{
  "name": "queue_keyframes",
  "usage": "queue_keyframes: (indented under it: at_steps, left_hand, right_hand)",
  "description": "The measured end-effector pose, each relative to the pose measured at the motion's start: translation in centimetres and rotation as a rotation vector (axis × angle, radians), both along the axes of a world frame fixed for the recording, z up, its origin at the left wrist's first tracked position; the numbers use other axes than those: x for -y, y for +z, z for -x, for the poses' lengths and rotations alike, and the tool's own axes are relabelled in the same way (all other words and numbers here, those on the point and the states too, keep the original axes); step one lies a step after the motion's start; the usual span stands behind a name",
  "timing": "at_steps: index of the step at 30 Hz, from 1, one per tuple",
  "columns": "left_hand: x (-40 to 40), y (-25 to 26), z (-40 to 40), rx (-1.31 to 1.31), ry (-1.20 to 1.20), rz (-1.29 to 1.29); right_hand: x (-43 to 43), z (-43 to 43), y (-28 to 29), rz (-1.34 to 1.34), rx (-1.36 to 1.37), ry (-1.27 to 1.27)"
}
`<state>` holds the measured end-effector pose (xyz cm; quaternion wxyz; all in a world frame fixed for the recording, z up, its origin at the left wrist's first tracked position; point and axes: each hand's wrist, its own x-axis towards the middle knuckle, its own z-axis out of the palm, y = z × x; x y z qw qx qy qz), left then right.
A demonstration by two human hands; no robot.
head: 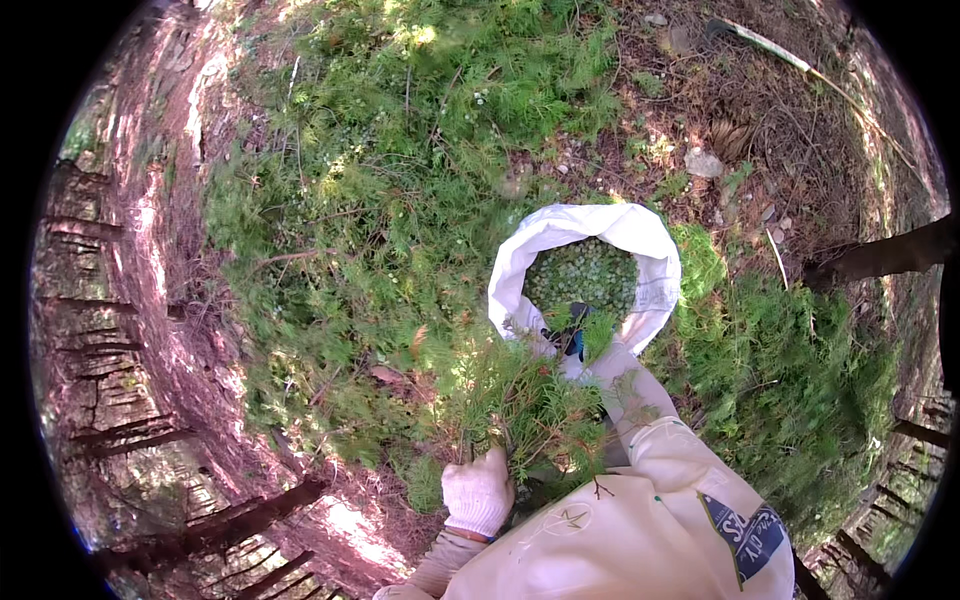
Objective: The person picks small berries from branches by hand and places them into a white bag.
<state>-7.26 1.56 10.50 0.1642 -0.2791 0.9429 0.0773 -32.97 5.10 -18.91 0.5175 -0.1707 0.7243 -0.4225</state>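
My left hand (478, 491), in a pale knitted work glove, is closed around the stem end of a leafy conifer branch (532, 412). The branch spreads up and to the right, to the near rim of a white woven sack (517, 251). Rolled down at its mouth, the sack holds many small round green cones or berries (589, 274). My right hand (576, 337) is at the sack's near rim, with something dark and blue showing there. Foliage covers most of that hand, so its fingers and what it may hold cannot be made out.
Cut conifer boughs (360, 225) lie left of and beyond the sack, and more (787, 352) to the right. A long-handled tool (772, 49) with a dark curved head lies at the upper right. Stones (703, 162) and a tree trunk (885, 255) stand out on the right.
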Motion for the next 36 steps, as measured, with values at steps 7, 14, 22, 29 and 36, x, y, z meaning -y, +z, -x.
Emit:
queue_keyframes:
  at_steps: [7, 14, 22, 29, 36]
  left_hand:
    - [0.0, 3.9, -8.2, 0.132, 0.106, 0.23]
    - [3.3, 4.3, -7.5, -0.089, 0.028, 0.136]
    - [4.8, 6.1, -3.7, -0.149, -0.274, 0.269]
    - [4.7, 6.3, -0.2, -0.177, -0.323, 0.265]
    - [6.0, 7.9, -3.0, -0.142, -0.321, 0.553]
  right_hand:
    - [1.0, 11.7, -4.3, -0.386, -0.496, 0.061]
    - [3.0, 6.5, 6.5, -0.046, -0.611, 0.207]
    - [-0.3, 7.9, 27.7, 0.546, -1.294, 0.661]
    - [-0.1, 14.1, 12.4, -0.157, -1.068, 0.74]
    - [-1.5, 12.5, 12.8, 0.161, -1.052, 0.438]
